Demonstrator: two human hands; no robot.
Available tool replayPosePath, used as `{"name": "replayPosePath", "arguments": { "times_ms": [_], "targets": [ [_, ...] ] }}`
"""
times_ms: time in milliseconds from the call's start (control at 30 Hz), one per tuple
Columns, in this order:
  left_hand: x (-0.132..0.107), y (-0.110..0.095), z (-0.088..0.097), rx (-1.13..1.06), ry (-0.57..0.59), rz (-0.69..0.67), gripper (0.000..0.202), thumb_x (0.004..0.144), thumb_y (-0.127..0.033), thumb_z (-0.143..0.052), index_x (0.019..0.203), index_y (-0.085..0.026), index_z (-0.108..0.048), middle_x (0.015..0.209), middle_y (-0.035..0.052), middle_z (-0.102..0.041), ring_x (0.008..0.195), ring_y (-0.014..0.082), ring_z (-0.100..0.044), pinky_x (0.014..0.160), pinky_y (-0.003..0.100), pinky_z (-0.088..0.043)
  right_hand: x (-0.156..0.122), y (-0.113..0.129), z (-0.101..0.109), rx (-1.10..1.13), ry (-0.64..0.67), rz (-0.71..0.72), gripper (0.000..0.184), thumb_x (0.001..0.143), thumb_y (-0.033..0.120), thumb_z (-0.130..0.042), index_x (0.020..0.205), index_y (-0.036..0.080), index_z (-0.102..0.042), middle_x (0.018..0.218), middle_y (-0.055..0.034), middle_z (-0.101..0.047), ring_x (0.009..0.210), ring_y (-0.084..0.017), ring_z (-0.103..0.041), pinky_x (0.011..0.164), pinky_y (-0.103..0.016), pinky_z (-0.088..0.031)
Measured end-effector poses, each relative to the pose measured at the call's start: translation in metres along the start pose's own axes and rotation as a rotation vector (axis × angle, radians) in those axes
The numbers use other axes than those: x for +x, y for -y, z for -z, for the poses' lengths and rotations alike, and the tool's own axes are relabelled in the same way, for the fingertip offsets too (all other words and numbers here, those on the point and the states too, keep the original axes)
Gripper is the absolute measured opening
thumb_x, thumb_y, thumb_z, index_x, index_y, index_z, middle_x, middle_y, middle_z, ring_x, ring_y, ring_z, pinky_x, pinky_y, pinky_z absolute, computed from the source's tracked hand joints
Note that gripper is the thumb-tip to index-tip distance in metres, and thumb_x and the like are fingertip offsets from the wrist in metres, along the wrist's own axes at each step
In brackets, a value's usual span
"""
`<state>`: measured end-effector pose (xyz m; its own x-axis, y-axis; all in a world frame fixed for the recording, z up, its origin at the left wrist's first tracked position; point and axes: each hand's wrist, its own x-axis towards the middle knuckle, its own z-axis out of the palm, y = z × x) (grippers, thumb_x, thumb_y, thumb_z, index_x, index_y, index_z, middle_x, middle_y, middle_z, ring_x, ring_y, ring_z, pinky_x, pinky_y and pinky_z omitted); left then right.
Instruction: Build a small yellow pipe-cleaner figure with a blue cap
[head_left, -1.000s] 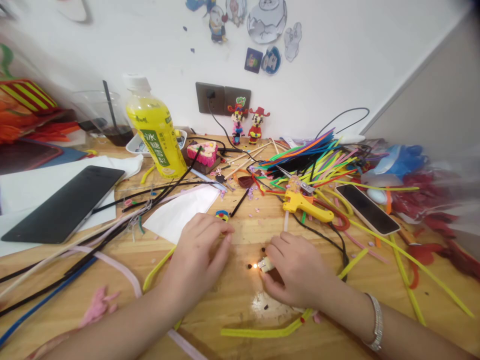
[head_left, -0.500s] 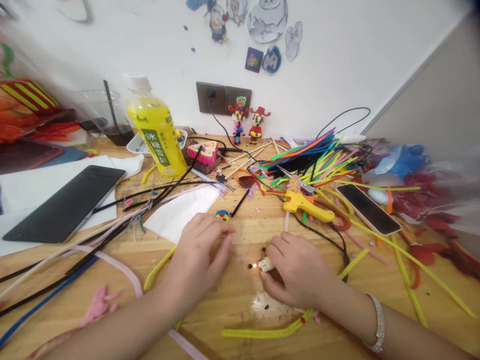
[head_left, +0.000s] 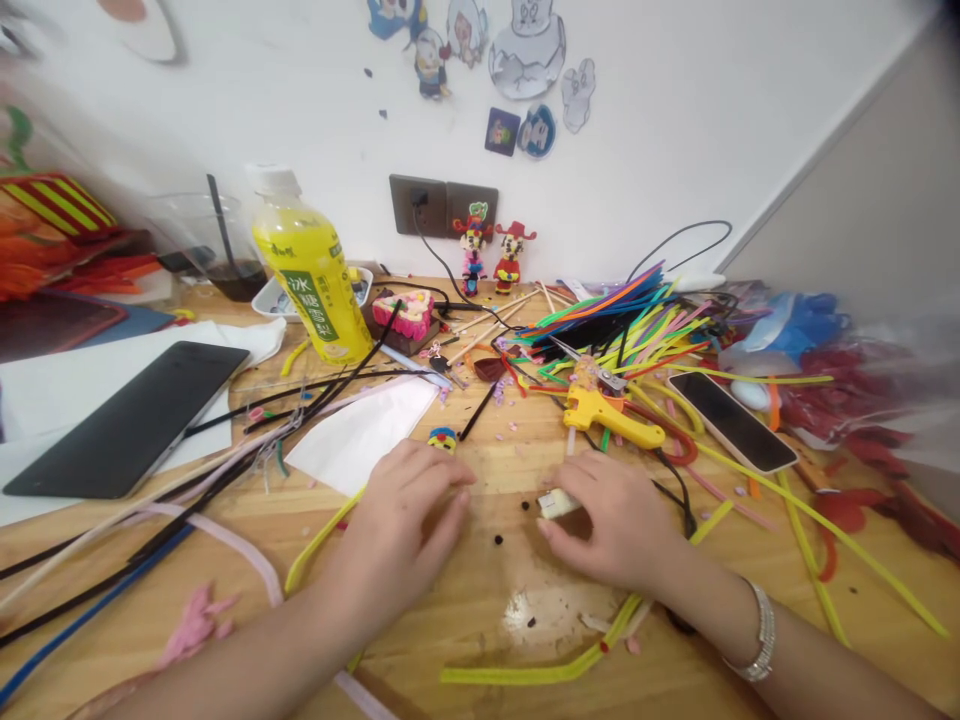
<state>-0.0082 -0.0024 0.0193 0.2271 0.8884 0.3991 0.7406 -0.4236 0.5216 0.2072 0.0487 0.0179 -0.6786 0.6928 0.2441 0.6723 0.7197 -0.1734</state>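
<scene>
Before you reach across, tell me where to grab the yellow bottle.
Grip the bottle round its upper body, between cap and green label, coming from the front with your left hand. It stands upright, and that round body suits a wrapped hand. Only low black stems lie before it, while the clear cup sits behind it to the left.

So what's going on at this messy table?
A person is working at a wooden table. Their right hand has its fingers on a small cream-coloured piece, with a yellow glue gun lying just beyond. Their left hand rests near a small round yellow-and-blue figure and a white paper sheet. Colourful pipe cleaners lie heaped and scattered around.
</scene>
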Motion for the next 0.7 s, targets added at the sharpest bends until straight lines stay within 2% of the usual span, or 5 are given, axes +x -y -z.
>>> {"name": "replayPosePath", "arguments": {
  "times_ms": [100, 233, 333, 500, 700],
  "targets": [
    [-0.001, -0.004, -0.001, -0.005, 0.111, -0.064, 0.017, 0.083, -0.014, -0.046, 0.083, -0.020, -0.061, 0.079, 0.0043, -0.059, 0.080, 0.0195, -0.050, 0.071, 0.034, -0.041, 0.001, -0.005, 0.002, 0.051, -0.040, -0.088, 0.023, 0.072, 0.038, -0.056, 0.072, 0.015, -0.059, 0.072, -0.0063, -0.061, 0.071, -0.021, -0.055, 0.065, -0.031, -0.038],
    [-0.003, -0.008, -0.003, 0.034, 0.194, -0.117, 0.014, 0.082, -0.015, -0.051, 0.081, -0.021, -0.064, 0.080, 0.0037, -0.059, 0.080, 0.0196, -0.049, 0.072, 0.035, -0.040, 0.002, -0.005, 0.000, 0.141, -0.011, -0.127, 0.010, 0.065, 0.020, -0.060, 0.074, 0.017, -0.061, 0.072, -0.0037, -0.063, 0.072, -0.020, -0.057, 0.066, -0.029, -0.040],
    [-0.003, -0.008, -0.004, 0.043, 0.210, -0.121, 0.013, 0.081, -0.016, -0.052, 0.082, -0.021, -0.064, 0.080, 0.0035, -0.059, 0.080, 0.0194, -0.049, 0.072, 0.035, -0.040, 0.003, -0.003, -0.004, 0.216, 0.021, -0.088, 0.013, 0.063, 0.014, -0.059, 0.075, 0.019, -0.062, 0.073, -0.0019, -0.066, 0.073, -0.019, -0.058, 0.068, -0.028, -0.040],
    [-0.003, -0.008, -0.004, 0.035, 0.202, -0.111, 0.018, 0.084, -0.014, -0.046, 0.084, -0.019, -0.063, 0.081, 0.0044, -0.059, 0.081, 0.0193, -0.049, 0.073, 0.034, -0.040, 0.006, -0.003, -0.010, 0.290, 0.031, -0.006, 0.014, 0.067, 0.013, -0.061, 0.078, 0.020, -0.065, 0.078, -0.0012, -0.069, 0.074, -0.018, -0.060, 0.069, -0.027, -0.041],
    [-0.001, -0.007, -0.005, 0.026, 0.188, -0.101, 0.021, 0.084, -0.011, -0.044, 0.086, -0.019, -0.063, 0.080, 0.0046, -0.059, 0.080, 0.0190, -0.049, 0.072, 0.034, -0.040, 0.008, -0.005, -0.008, 0.356, 0.186, 0.087, 0.015, 0.074, 0.012, -0.059, 0.082, 0.023, -0.066, 0.078, 0.0014, -0.069, 0.075, -0.016, -0.061, 0.069, -0.025, -0.040]
  ]
}}
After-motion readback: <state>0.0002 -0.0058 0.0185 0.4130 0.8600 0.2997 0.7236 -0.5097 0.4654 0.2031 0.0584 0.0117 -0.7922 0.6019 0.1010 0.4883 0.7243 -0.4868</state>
